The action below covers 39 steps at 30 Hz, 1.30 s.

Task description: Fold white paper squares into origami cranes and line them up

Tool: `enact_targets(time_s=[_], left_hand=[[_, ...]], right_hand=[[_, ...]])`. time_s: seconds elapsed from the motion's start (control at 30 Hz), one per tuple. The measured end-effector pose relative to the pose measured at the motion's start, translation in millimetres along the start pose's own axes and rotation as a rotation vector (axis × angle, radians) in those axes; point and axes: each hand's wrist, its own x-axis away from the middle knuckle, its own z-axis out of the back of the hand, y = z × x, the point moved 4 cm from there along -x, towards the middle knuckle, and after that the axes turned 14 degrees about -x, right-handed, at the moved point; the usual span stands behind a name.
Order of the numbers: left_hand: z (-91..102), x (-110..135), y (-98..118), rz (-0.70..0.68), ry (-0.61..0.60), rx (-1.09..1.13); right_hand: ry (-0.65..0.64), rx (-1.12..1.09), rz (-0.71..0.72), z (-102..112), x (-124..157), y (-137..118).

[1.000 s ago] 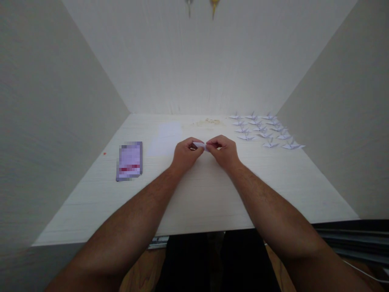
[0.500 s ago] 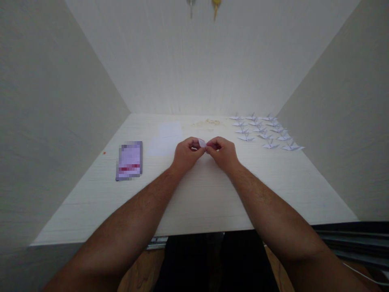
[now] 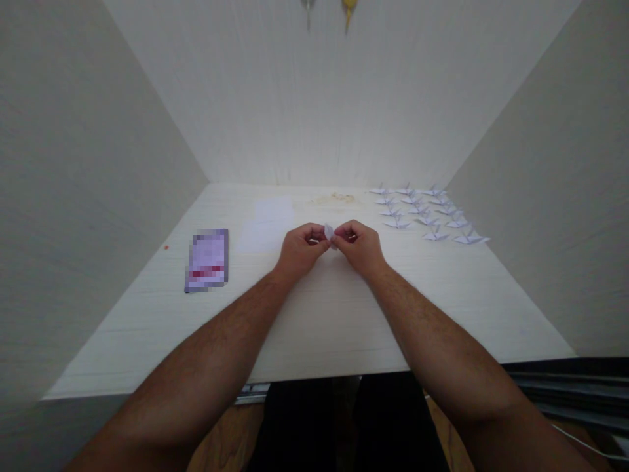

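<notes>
A small piece of folded white paper [image 3: 329,231] is pinched between my two hands above the middle of the table. My left hand [image 3: 305,248] grips it from the left, thumb against the fingers. From the right, my right hand [image 3: 360,245] closes its fingertips on the same paper. Most of the folds are hidden behind the fingers. Off to the right, several white paper cranes [image 3: 396,223] stand in rows. Left of my hands, flat white paper sheets [image 3: 265,226] lie on the tabletop.
A tablet or phone with a blurred purple screen [image 3: 208,260] lies on the left of the white table [image 3: 334,328]. A small orange speck [image 3: 166,248] is farther left. Walls enclose the back and sides. Two keys or hooks [image 3: 348,13] hang at the top.
The folded paper has turned slightly between my fingertips and looks narrower and more upright. Both hands stay in nearly the same place; the whole view has shifted a little.
</notes>
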Motion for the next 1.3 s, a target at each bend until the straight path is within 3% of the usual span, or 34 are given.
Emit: enact_targets(time_s=[0.7,1.0,1.3], left_hand=[[-3.1,-0.9,-3.6,0.092,-0.032,0.19],[-2.2,-0.3,-0.4,0.107,-0.073,0.252],[-2.6,-0.5,-4.0,0.1,-0.098,0.231]], right_hand=[[-0.062,-0.04,0.011,1.0,-0.7,-0.9],[-0.147,-0.155,-0.049,0.6,-3.1,4.0],[-0.215,-0.322,-0.22,-0.9,-3.2,2.0]])
